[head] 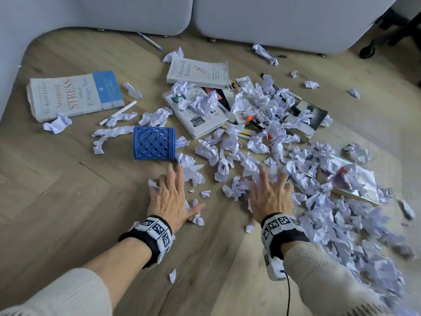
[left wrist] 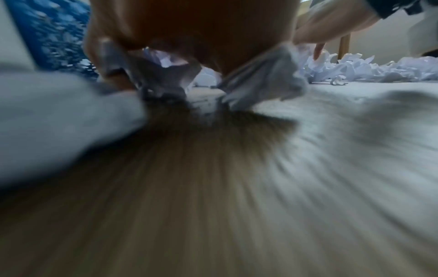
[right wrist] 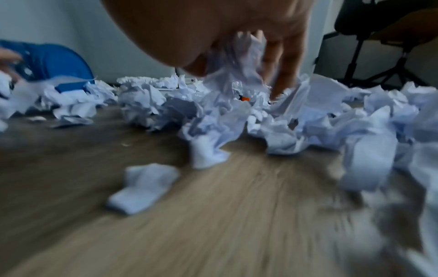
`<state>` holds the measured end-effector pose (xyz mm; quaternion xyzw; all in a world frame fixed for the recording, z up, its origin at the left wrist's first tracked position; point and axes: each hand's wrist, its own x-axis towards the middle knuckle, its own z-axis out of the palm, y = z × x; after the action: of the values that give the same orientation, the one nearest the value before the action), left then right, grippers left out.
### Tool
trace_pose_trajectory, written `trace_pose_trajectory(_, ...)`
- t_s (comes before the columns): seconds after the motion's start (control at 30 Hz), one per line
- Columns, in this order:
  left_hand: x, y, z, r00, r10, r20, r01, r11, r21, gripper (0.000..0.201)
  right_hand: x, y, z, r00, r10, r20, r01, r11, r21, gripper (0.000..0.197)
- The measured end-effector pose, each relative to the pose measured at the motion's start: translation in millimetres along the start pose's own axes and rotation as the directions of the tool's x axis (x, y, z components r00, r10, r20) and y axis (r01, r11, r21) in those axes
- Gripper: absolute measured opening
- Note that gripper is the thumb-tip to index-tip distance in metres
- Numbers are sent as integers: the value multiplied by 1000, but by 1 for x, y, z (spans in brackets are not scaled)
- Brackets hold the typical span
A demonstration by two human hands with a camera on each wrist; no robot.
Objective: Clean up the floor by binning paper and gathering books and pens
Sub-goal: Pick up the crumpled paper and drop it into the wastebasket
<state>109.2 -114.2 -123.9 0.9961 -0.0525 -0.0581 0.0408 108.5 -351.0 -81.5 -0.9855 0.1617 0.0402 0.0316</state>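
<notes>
Crumpled white paper (head: 230, 142) litters the wood floor, thickest at the centre and right. My left hand (head: 174, 190) lies flat with fingers spread, pressing scraps of paper (left wrist: 260, 80) beneath the palm. My right hand (head: 271, 188) is spread over the edge of the paper heap (right wrist: 237, 61), fingers reaching down into it. A blue mesh pen holder (head: 155, 142) lies on its side just beyond the left hand. Books lie about: a "Stopping Stress" book (head: 75, 94) far left, a white book (head: 198, 73), another (head: 196, 117) and a dark one (head: 307, 115). A white pen (head: 118, 112) and an orange-capped marker (head: 256, 122) show.
Grey sofa bases (head: 273, 21) close off the back, with a blue pen (head: 150, 41) beside them. A chair base on castors (head: 376, 42) stands back right. Another book (head: 360, 185) is half buried under paper at the right. Bare floor (head: 57, 190) lies to the left.
</notes>
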Motion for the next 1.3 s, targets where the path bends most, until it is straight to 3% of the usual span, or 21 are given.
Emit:
trace_pose_trajectory(0.07, 16, 11, 0, 997, 71, -33, -69, 996, 60, 121, 14, -1, 7, 991, 62, 117, -60, 998, -13, 79)
trace_pose_trajectory(0.13, 33, 18, 1, 989, 145, -12, -142, 980, 136, 115, 23, -8, 20, 975, 47, 216, -61, 996, 59, 91)
trace_pose_trajectory(0.27, 59, 30, 3, 959, 282, -2, -280, 953, 117, 97, 22, -20, 40, 975, -129, 181, 130, 992, 8, 69)
trace_pose_trajectory(0.4, 65, 41, -2, 901, 409, 146, -422, 904, 69, 72, 8, -23, 42, 940, -338, 53, 337, 941, 21, 37)
trace_pose_trajectory(0.5, 60, 52, -13, 861, 477, 176, -481, 877, -24, 41, 0, -20, 46, 887, -461, 41, 453, 883, 120, 45)
trace_pose_trajectory(0.6, 45, 60, -17, 811, 524, 260, -543, 840, 3, 27, -9, -14, 33, 879, -430, 204, 375, 890, 261, 38)
trace_pose_trajectory(0.67, 36, 63, -22, 791, 537, 294, -558, 830, -15, 21, -17, -1, 20, 880, -385, 277, 332, 917, 219, 31)
trace_pose_trajectory(0.83, 37, 74, -42, 787, 559, 263, -560, 825, -77, 31, -42, 36, -29, 976, -75, 207, 36, 982, 185, 29)
trace_pose_trajectory(0.93, 33, 105, -73, 751, 635, 181, -611, 772, -176, 28, -69, 57, -71, 989, -37, 144, 6, 979, 205, 36)
trace_pose_trajectory(1.07, 1, 162, -126, 602, 792, 99, -742, 601, -296, 27, -125, 81, -129, 990, 41, 132, -66, 980, 186, 31)
trace_pose_trajectory(1.17, -25, 201, -156, 479, 871, 110, -801, 484, -352, 26, -171, 88, -160, 965, 32, 259, -70, 988, 136, 32)
trace_pose_trajectory(1.3, -65, 230, -193, 306, 942, 139, -873, 336, -353, 23, -227, 105, -207, 952, -101, 289, 79, 993, 87, 34)
